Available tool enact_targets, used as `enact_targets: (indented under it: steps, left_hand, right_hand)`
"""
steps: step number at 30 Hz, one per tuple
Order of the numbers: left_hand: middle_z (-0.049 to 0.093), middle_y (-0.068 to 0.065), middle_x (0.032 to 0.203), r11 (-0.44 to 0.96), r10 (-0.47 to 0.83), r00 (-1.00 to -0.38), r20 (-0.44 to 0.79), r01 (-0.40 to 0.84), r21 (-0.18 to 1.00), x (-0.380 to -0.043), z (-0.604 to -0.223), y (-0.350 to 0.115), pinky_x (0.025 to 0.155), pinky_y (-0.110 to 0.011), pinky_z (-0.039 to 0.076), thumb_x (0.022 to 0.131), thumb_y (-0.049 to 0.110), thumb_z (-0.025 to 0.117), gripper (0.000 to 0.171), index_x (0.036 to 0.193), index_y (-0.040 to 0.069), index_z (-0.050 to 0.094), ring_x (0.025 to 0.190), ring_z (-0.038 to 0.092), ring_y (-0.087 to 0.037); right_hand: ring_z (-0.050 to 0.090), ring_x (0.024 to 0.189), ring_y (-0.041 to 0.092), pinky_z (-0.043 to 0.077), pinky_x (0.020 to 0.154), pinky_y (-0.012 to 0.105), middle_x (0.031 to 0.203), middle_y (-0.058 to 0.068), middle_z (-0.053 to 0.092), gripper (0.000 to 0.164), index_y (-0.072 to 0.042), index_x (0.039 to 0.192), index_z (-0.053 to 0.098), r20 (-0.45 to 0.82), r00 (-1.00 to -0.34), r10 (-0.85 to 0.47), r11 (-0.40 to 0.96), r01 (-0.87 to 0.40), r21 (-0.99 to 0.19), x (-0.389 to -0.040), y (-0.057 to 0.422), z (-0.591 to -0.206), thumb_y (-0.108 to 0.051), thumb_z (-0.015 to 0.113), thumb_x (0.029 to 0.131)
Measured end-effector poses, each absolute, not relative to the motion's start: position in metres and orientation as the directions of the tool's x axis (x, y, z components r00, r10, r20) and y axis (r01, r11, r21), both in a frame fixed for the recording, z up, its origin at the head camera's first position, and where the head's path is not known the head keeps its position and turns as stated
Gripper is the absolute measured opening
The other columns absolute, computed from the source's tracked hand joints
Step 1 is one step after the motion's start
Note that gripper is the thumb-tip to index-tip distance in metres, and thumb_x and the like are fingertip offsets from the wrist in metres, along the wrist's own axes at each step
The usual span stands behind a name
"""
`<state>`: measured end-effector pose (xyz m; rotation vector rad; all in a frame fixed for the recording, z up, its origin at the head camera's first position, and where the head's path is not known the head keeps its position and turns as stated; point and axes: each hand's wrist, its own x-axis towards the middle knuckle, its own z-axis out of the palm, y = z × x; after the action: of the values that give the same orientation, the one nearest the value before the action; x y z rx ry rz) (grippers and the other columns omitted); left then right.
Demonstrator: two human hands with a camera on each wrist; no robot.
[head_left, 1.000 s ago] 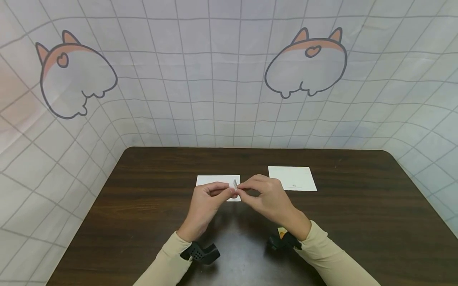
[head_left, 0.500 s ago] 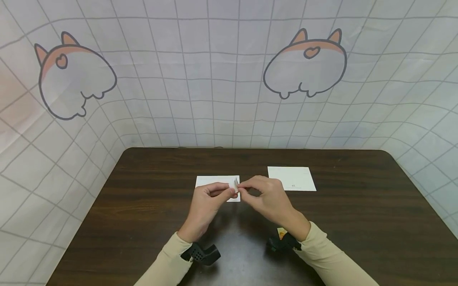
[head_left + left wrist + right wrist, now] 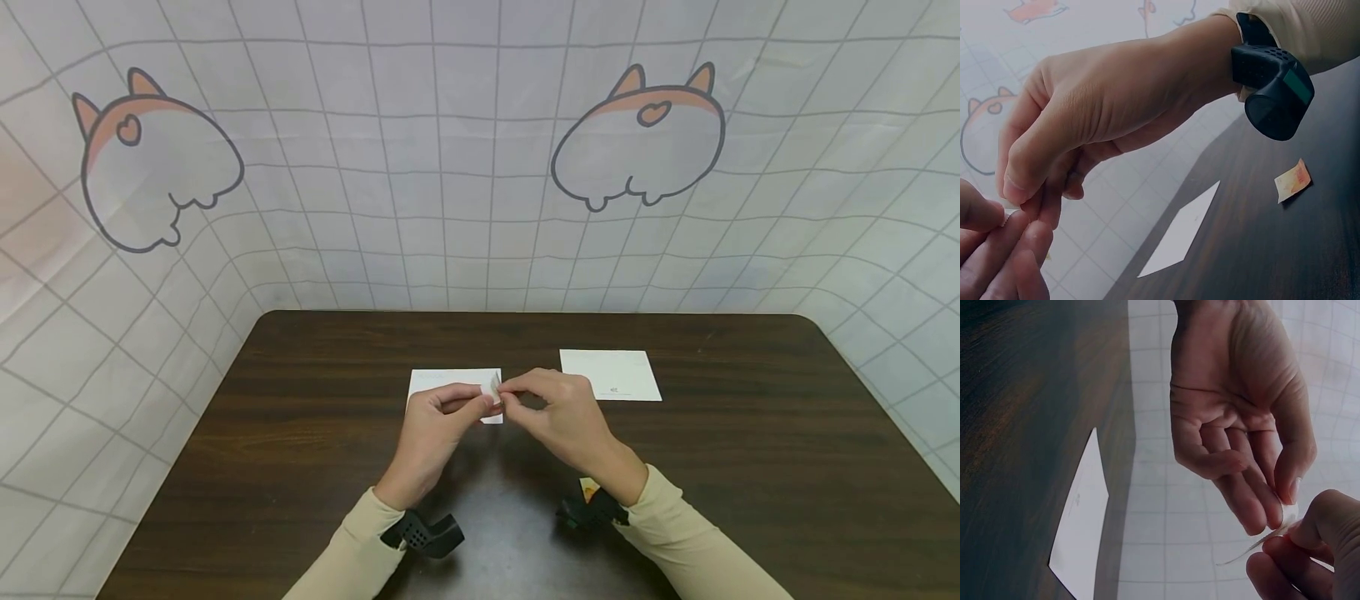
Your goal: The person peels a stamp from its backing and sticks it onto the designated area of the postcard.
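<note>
A small white piece (image 3: 490, 389) is up above the dark table (image 3: 300, 467), pinched between thumb and fingers by both the left hand (image 3: 429, 437) and the right hand (image 3: 570, 421). Beyond lie a left white card (image 3: 450, 378), partly hidden, and a right white card (image 3: 611, 373); a small orange-yellow paper (image 3: 1293, 182) rests nearer the person.

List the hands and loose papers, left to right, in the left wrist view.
Left hand → right hand → white card → small orange-and-cream paper.
</note>
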<state>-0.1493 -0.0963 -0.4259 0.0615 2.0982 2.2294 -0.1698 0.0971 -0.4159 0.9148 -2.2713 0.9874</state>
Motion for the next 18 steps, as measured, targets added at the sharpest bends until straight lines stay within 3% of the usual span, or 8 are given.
enact_targets:
  steps: [18]
  left_hand:
    - [0.08,-0.019,0.109,-0.107,0.111,-0.993,-0.044,-0.056,0.993,-0.1481,-0.4231,-0.0955,0.076,-0.026,0.061,0.097,0.01,0.071,0.02,0.113,-0.001,0.075,0.09,0.08,-0.011]
  right_hand:
    - [0.071,0.071,0.008,0.059,0.065,0.02,0.084,0.001,0.08,0.008,-0.01,0.09,0.08,0.65,-0.677,-0.346,0.487,-0.722,-0.493,-0.175,0.102,-0.4153,-0.003,0.077,0.085]
